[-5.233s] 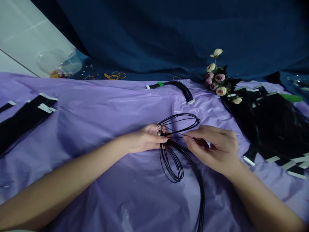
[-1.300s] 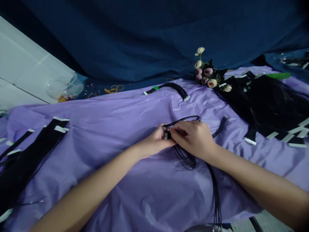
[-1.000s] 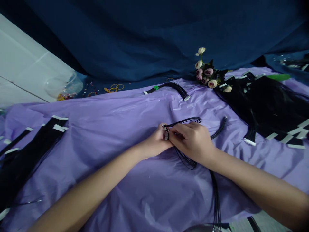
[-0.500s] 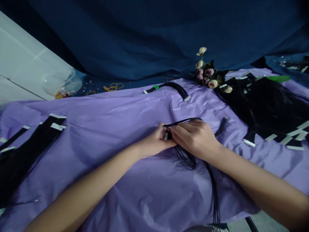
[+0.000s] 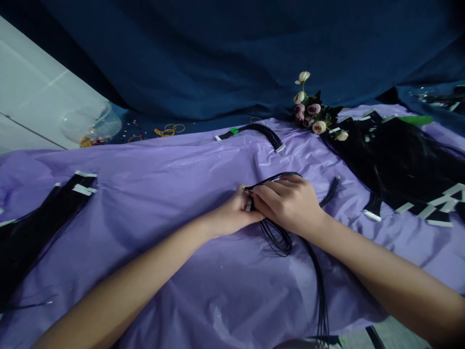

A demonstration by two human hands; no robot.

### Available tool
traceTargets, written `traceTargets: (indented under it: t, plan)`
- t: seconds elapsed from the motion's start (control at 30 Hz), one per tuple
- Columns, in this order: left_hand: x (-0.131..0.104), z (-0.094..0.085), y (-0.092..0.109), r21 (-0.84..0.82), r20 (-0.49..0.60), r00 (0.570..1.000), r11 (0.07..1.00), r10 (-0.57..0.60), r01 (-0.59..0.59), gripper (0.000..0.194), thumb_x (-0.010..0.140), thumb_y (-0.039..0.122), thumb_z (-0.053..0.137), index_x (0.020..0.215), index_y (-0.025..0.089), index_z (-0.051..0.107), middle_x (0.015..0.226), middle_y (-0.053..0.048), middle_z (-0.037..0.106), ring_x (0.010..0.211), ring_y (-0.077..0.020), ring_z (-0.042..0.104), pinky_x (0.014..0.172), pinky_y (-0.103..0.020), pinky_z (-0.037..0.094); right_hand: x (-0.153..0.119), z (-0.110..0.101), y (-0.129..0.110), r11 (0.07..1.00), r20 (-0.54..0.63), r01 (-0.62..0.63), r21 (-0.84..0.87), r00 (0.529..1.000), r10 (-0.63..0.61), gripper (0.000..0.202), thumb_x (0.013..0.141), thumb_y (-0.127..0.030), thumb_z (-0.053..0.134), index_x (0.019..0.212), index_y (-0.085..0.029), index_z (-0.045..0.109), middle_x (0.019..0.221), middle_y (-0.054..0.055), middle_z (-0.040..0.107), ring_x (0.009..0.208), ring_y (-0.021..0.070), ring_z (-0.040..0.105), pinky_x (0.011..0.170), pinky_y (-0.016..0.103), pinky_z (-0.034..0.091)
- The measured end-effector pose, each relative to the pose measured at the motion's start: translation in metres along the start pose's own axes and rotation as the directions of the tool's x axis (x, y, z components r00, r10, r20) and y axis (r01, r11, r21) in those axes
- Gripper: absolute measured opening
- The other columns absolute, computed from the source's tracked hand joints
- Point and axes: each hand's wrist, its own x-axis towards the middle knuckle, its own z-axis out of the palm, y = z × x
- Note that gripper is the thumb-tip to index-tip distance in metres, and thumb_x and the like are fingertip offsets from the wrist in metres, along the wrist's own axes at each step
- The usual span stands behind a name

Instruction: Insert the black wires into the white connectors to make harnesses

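And the hands have closed right in! Five seconds ago the right hand (image 5: 290, 201) stood off to the side, pulling one strand out taut; now it's tucked against the left hand (image 5: 240, 211), curled tight over the black wires (image 5: 279, 240). Fingertips are hidden, so I can't tell which strand it grips. The left is clamped on the bundle, a pale connector (image 5: 249, 203) peeking out by the thumb. The wires sit mid-sheet, above the purple sheet (image 5: 174, 179): upper loop, wide open earlier, now mostly behind the right hand; lower loop hanging below. One end now pokes out beyond the right wrist, more strands trail downward. Up by the flowers (image 5: 308, 111), the short cable (image 5: 259, 128) with green tape lies unchanged.
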Motion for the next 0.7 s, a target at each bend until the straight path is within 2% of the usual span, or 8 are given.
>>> traceTargets:
  t: [0.1,0.17,0.23,0.33,0.43,0.5,0.6,0.7]
  plan:
    - [0.001,0.0,0.001,-0.083,0.062,0.998,0.996,-0.014,0.019,0.026,0.073,0.016,0.063,0.091,0.017,0.045,0.088,0.0,0.049,0.087,-0.0149,0.049,0.08,-0.032,0.038,-0.002,-0.003,0.003,0.987,0.096,-0.116,0.111,0.99,0.105,0.016,0.09,-0.022,0.054,0.086,-0.015,0.068,0.069,0.001,0.067,0.057,0.0136,0.059,0.057,0.029,0.036]
    - [0.002,-0.001,0.0,-0.173,0.088,0.995,0.983,-0.052,0.067,0.029,0.074,0.017,0.065,0.097,0.016,0.047,0.092,-0.001,0.053,0.092,-0.0159,0.051,0.086,-0.034,0.039,-0.005,-0.008,0.009,0.939,0.171,-0.232,0.255,0.966,0.192,0.014,0.089,-0.024,0.057,0.096,-0.015,0.066,0.075,0.001,0.067,0.061,0.0123,0.061,0.057,0.025,0.039]
    - [0.002,-0.002,-0.001,-0.255,0.097,0.991,0.96,-0.093,0.115,0.034,0.074,0.017,0.067,0.102,0.016,0.048,0.097,-0.002,0.056,0.095,-0.0158,0.053,0.09,-0.035,0.038,-0.009,-0.015,0.018,0.844,0.221,-0.331,0.422,0.941,0.258,0.019,0.086,-0.024,0.062,0.104,-0.017,0.063,0.075,-0.001,0.065,0.061,0.01,0.059,0.057,0.022,0.043]
    - [0.001,-0.005,-0.001,-0.337,0.114,0.984,0.926,-0.137,0.168,0.032,0.072,0.014,0.069,0.101,0.016,0.053,0.097,-0.002,0.058,0.091,-0.0139,0.054,0.086,-0.031,0.038,-0.013,-0.028,0.035,0.67,0.278,-0.44,0.598,0.898,0.342,0.02,0.083,-0.027,0.066,0.101,-0.019,0.061,0.068,-0.004,0.061,0.056,0.0078,0.055,0.054,0.019,0.045]
    - [0.0,-0.007,0.005,-0.393,0.121,0.979,0.898,-0.164,0.199,0.029,0.069,0.009,0.07,0.094,0.015,0.057,0.09,0.0,0.059,0.081,-0.0104,0.053,0.077,-0.027,0.039,-0.014,-0.035,0.047,0.544,0.344,-0.518,0.659,0.852,0.395,0.02,0.082,-0.032,0.069,0.096,-0.019,0.062,0.065,-0.003,0.06,0.053,0.0079,0.054,0.048,0.019,0.044]
    - [0.0,-0.008,0.007,-0.433,0.145,0.977,0.877,-0.159,0.207,0.029,0.067,0.005,0.07,0.091,0.015,0.057,0.086,0.001,0.059,0.077,-0.0087,0.053,0.074,-0.025,0.038,-0.014,-0.034,0.05,0.511,0.328,-0.522,0.683,0.844,0.425,0.019,0.082,-0.032,0.069,0.094,-0.019,0.062,0.066,-0.003,0.06,0.052,0.0083,0.055,0.047,0.019,0.043]
    - [0.001,-0.011,0.006,-0.469,0.201,0.97,0.857,-0.134,0.215,0.031,0.067,0.003,0.072,0.092,0.016,0.058,0.088,0.002,0.06,0.079,-0.0086,0.055,0.074,-0.024,0.039,-0.011,-0.021,0.052,0.588,0.163,-0.465,0.662,0.855,0.492,0.013,0.085,-0.03,0.065,0.09,-0.019,0.06,0.068,-0.002,0.059,0.051,0.0076,0.053,0.047,0.02,0.041]
    - [0.002,-0.016,-0.001,-0.501,0.253,0.962,0.836,-0.107,0.225,0.034,0.068,0.003,0.072,0.095,0.018,0.058,0.096,0.001,0.063,0.089,-0.0107,0.059,0.081,-0.025,0.04,-0.009,-0.003,0.057,0.816,-0.089,-0.328,0.477,0.905,0.416,0.006,0.088,-0.024,0.062,0.09,-0.019,0.059,0.073,-0.001,0.06,0.059,0.009,0.055,0.054,0.021,0.041]
